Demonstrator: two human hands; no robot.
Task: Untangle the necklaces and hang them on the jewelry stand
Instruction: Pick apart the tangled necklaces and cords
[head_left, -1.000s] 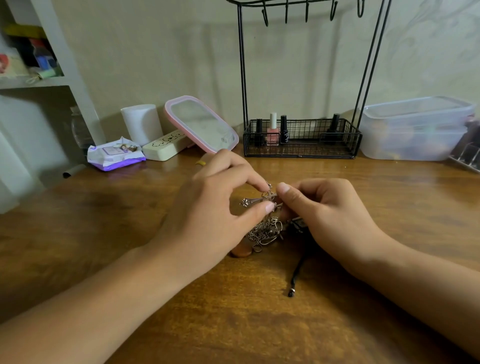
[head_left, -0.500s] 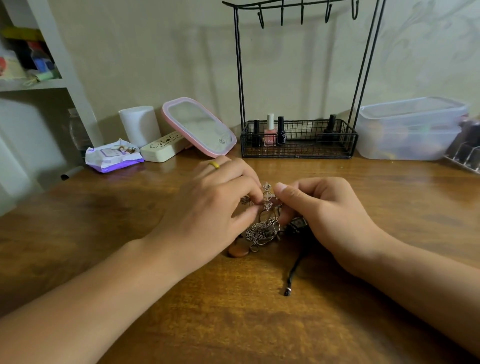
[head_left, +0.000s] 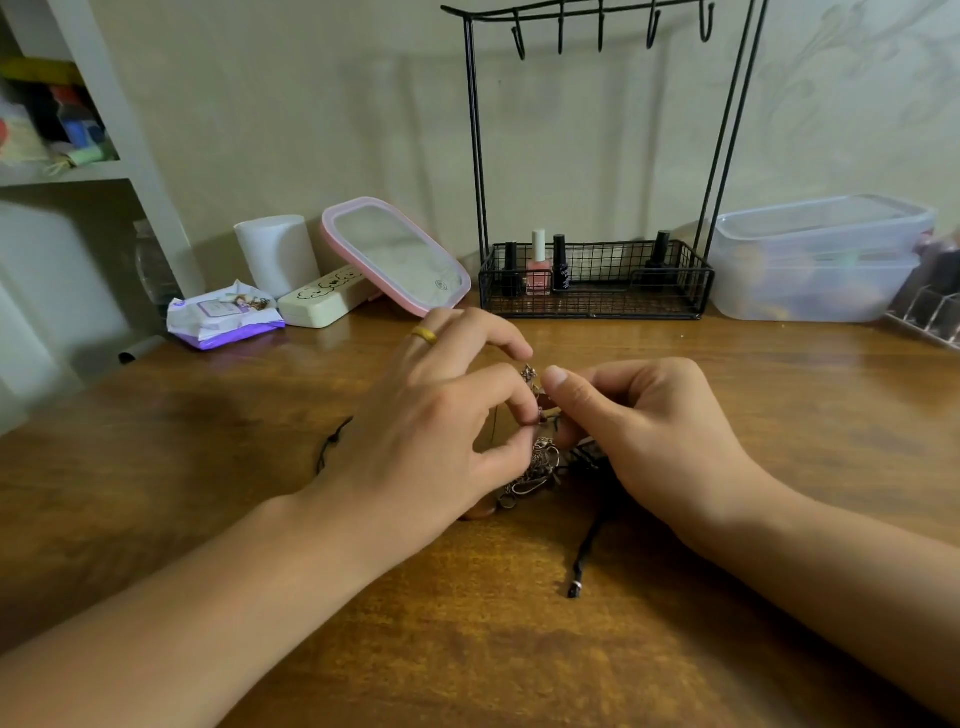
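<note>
Necklaces (head_left: 535, 465) sit knotted in one clump on the tabletop (head_left: 519, 649), between our hands. Left hand (head_left: 431, 431) pinches a silver chain at the top of the clump with thumb and forefinger; right hand (head_left: 649, 431) curls round the same strands. Step: untangling, early. Jewelry stand (head_left: 597, 291) hooks are bare. Next we judge: tease one chain free of the black cord (head_left: 584, 558).

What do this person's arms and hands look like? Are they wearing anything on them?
Both forearms are bare up to the frame's edge, with no sleeves, watch or bracelets in view. The left hand wears a plain yellow-gold ring on one finger. The right hand shows no rings or gloves, and its visible thumbnail is short and unpainted.
</note>
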